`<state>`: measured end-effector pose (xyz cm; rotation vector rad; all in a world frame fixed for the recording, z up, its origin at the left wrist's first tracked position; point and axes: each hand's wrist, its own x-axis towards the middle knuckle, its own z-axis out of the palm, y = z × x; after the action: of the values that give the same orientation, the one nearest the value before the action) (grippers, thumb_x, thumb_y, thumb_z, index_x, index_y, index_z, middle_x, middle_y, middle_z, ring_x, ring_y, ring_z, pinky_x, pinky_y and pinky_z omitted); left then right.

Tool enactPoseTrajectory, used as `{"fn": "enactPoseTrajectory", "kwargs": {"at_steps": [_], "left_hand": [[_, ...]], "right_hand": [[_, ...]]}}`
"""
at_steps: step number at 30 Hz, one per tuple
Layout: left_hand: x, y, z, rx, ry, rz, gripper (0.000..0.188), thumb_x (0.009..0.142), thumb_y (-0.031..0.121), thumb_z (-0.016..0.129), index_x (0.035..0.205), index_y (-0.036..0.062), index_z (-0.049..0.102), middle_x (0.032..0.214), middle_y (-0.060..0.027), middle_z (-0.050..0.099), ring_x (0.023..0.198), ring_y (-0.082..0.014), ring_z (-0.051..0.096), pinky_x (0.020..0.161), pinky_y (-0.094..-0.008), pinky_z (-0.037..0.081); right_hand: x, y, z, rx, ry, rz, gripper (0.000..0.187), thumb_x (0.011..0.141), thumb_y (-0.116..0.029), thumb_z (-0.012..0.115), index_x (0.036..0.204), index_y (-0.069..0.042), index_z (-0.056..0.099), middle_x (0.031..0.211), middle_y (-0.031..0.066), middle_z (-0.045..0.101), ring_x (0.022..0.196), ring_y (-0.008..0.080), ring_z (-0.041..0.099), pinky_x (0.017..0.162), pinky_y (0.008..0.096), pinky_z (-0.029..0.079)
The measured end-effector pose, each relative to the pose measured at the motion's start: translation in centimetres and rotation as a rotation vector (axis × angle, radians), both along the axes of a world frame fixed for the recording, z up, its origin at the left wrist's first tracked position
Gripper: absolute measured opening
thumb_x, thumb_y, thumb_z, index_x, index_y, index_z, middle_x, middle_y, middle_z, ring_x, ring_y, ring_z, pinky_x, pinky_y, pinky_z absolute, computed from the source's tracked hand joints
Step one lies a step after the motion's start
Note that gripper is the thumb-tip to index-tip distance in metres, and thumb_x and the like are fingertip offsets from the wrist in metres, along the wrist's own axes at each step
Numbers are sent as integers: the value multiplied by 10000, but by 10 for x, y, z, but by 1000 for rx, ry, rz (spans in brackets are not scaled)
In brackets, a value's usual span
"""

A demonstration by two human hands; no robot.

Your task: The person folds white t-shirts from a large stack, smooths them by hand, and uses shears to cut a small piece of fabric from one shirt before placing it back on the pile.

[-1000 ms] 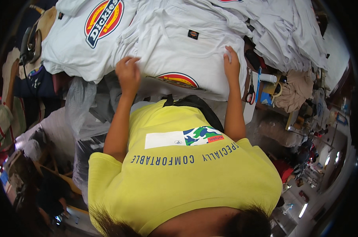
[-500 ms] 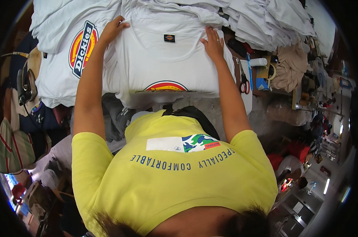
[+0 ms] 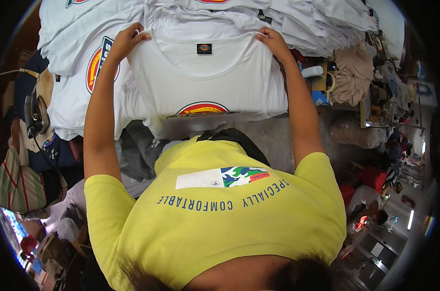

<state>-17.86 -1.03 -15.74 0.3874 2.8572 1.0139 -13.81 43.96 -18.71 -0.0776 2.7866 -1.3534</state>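
Observation:
A white T-shirt (image 3: 191,87) with a wide neckline lies spread in front of me, its upper end away from me. Inside the neck shows a small black label, and part of a red and yellow print is visible near the closer edge. My left hand (image 3: 132,39) pinches the shirt at the left shoulder. At the right shoulder, my right hand (image 3: 274,41) grips the cloth between thumb and fingers. The lower part of the shirt drops over the near edge, partly hidden by my body.
More white printed shirts (image 3: 79,104) lie to the left, and a heap of white shirts (image 3: 321,24) fills the back. On the right are a tape roll (image 3: 331,82), a white cylinder (image 3: 312,72) and beige cloth (image 3: 353,72). An iron (image 3: 37,114) stands at far left. People (image 3: 370,194) are at right.
My right hand has gone from lying flat on the shirt to pinching its shoulder. The shirt's upper edge is drawn tauter, and my right arm now covers the scissors.

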Motion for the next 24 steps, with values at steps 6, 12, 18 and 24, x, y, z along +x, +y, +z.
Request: {"fn": "enactPoseTrajectory", "kwargs": {"at_steps": [6,12,18,24], "left_hand": [[4,-6,12,31,65,-42,373,759,381,652,873,29,605,674,-94,591,620,-185,549,621,-305,434],[75,-21,88,-36,100,-184,313,786,274,633,778,-27,549,584,-87,459,541,-143,384,524,-291,347],[128,-54,204,949,-49,-663,312,603,261,716,655,-2,556,534,5,484,445,-103,452,441,-235,334],[-58,-47,286,-695,535,-90,223,775,206,636,889,22,583,711,-26,544,619,-117,515,585,-247,429]], "right_hand": [[-5,-3,6,-74,3,-16,273,794,-290,611,894,-37,599,835,52,613,782,135,532,727,257,402],[90,-8,126,140,-90,419,449,744,-365,661,971,17,596,855,92,620,800,140,537,763,273,417],[137,14,232,-489,4,641,390,651,-352,756,808,-25,613,689,19,585,643,95,547,586,221,414],[-51,32,316,1018,661,-37,236,765,-272,607,823,-44,628,798,164,626,742,291,600,680,403,461]]}}
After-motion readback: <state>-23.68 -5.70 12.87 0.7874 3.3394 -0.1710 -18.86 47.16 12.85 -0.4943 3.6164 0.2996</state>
